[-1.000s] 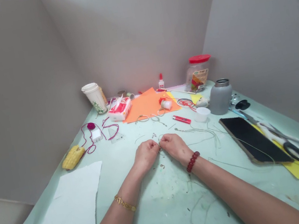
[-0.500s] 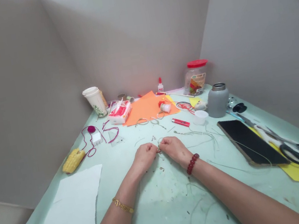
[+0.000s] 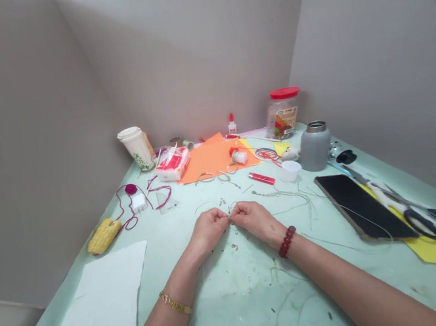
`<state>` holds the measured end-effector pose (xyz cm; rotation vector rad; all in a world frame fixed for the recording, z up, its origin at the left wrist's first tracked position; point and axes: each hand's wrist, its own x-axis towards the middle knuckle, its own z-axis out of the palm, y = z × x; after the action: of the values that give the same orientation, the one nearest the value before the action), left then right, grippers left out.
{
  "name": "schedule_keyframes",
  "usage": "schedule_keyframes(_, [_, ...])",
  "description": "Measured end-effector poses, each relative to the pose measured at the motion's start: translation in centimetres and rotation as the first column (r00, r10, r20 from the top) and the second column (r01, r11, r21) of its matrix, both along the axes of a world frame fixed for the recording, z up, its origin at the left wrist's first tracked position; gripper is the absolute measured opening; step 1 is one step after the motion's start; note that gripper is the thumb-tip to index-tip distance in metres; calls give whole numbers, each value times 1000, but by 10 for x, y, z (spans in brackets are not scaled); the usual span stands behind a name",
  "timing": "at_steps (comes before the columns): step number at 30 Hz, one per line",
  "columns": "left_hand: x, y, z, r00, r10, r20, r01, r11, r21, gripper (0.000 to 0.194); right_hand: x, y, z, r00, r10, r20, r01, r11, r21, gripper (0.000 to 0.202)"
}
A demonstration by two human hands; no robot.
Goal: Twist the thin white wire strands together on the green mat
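Note:
My left hand (image 3: 209, 229) and my right hand (image 3: 254, 220) almost meet fingertip to fingertip over the middle of the pale green table (image 3: 226, 307). Both are closed in a pinch on a thin green cord (image 3: 230, 216), of which only a small bit shows between them. Tiny brown scraps (image 3: 234, 246) lie just below the fingers. To the right of my right hand, loose green cords (image 3: 286, 192) spread over the table. A red lighter (image 3: 262, 179) lies beyond my right hand.
White paper (image 3: 100, 307) and a yellow corn-shaped object (image 3: 104, 236) lie left. Behind are a cup (image 3: 137, 150), tissues (image 3: 174, 165), orange paper (image 3: 206, 159), and a red-lidded jar (image 3: 285, 114). On the right are a grey bottle (image 3: 315, 147), a phone (image 3: 363, 207) and scissors (image 3: 425, 225).
My fingertips have drawn slightly closer together and my right wrist has shifted a little to the right. The whole view has moved slightly.

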<state>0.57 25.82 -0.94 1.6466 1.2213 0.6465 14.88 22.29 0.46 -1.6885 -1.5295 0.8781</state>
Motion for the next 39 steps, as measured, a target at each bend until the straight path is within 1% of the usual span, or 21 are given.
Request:
schedule_keyframes(6, [1, -1, -2, 999, 35, 12, -36, 998, 45, 18, -1, -1, 2, 1000, 12, -12, -12, 1000, 4, 12])
schedule_keyframes(11, [0, -2, 2, 1000, 0, 8, -1, 998, 57, 23, -3, -5, 4, 993, -63, 98, 57, 996, 63, 14])
schedule_keyframes(14, [-1, 0, 5, 999, 2, -54, 3, 997, 79, 27, -1, -23, 12, 972, -85, 220, 62, 992, 110, 17])
schedule_keyframes(17, [-2, 2, 6, 994, 16, -110, -3, 993, 114, 27, 4, -62, 32, 929, -58, 366, 28, 996, 88, 20])
schedule_keyframes(18, [-3, 2, 6, 993, 15, -121, -1, 993, 115, 27, 6, -79, 42, 917, -15, 398, -9, 998, 59, 21])
schedule_keyframes(20, [-3, 2, 6, 990, 13, -142, 3, 993, 116, 28, 11, -114, 62, 912, 182, 367, -174, 983, -55, 21])
schedule_keyframes(21, [-3, 1, 7, 988, 13, -153, 5, 993, 115, 28, 15, -130, 72, 899, 338, 278, -318, 941, -114, 19])
schedule_keyframes(22, [-3, 0, 7, 986, 15, -164, 4, 993, 114, 28, 21, -143, 81, 856, 492, 159, -469, 868, -161, 20])
schedule_keyframes(23, [-3, 0, 8, 985, 17, -173, 3, 994, 113, 28, 28, -153, 88, 808, 585, 67, -568, 805, -173, 20])
schedule_keyframes(24, [-3, -1, 8, 983, 17, -180, 3, 994, 111, 28, 36, -159, 93, 770, 638, 5, -628, 758, -174, 20])
schedule_keyframes(25, [-3, -2, 9, 983, 17, -184, 3, 994, 111, 28, 46, -160, 96, 773, 634, -23, -628, 759, -170, 19])
schedule_keyframes(26, [-2, -2, 10, 983, 18, -185, 3, 994, 112, 28, 57, -158, 97, 822, 569, -6, -562, 810, -165, 20])
schedule_keyframes(27, [-2, -3, 11, 983, 19, -184, 2, 994, 113, 28, 70, -153, 96, 897, 438, 51, -426, 892, -153, 21])
schedule_keyframes(28, [-1, -3, 11, 983, 22, -184, -1, 993, 114, 27, 83, -145, 92, 962, 229, 150, -212, 970, -121, 22])
schedule_keyframes(29, [-1, -3, 12, 983, 26, -184, -5, 993, 116, 27, 97, -135, 87, 959, -21, 281, 36, 998, -50, 24])
schedule_keyframes(30, [-1, -3, 12, 982, 33, -185, -11, 993, 118, 27, 110, -126, 80, 874, -251, 417, 254, 966, 49, 26])
schedule_keyframes(31, [0, -3, 12, 982, 38, -183, -16, 993, 121, 27, 122, -116, 73, 735, -422, 530, 408, 901, 151, 28])
schedule_keyframes(32, [0, -3, 12, 983, 41, -180, -18, 992, 125, 27, 133, -108, 65, 601, -514, 612, 493, 841, 222, 35])
schedule_keyframes(33, [0, -3, 11, 984, 42, -176, -19, 991, 130, 27, 141, -101, 58, 507, -539, 672, 545, 805, 234, 41])
schedule_keyframes(34, [0, -3, 10, 984, 41, -173, -18, 991, 133, 27, 147, -96, 51, 453, -532, 715, 574, 788, 223, 47])
schedule_keyframes(39, [-1, -3, 8, 982, 37, -188, -13, 992, 128, 26, 155, -84, 32, 430, -445, 785, 584, 801, 134, 60])
